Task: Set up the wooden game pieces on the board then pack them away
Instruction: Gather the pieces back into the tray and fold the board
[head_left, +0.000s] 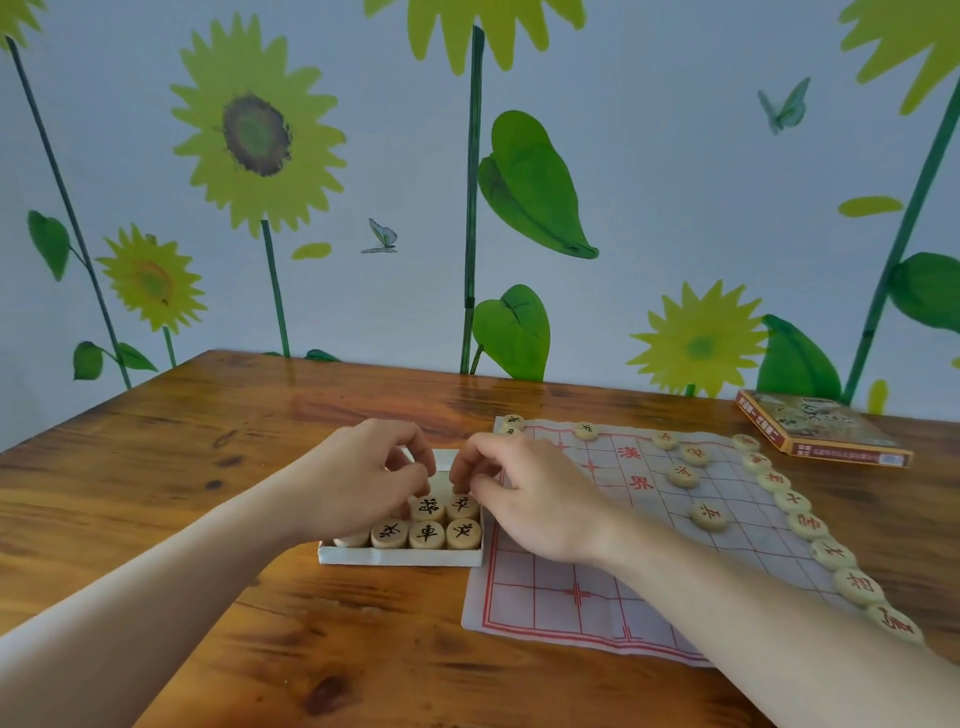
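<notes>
Round pale wooden pieces black-inked in white box, left hand, right hand curled, grasp unclear

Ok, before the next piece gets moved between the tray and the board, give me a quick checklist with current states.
1. White tray flat on table: ok.
2. Both hands at tray, left hand, right hand: ok.
3. Piece held in fingers: cannot tell, fingertips hidden.
4. Board sheet lying flat: ok.
5. Red pieces lined along board's right edge: ok.
6. Box lid clear of board: ok.
</notes>
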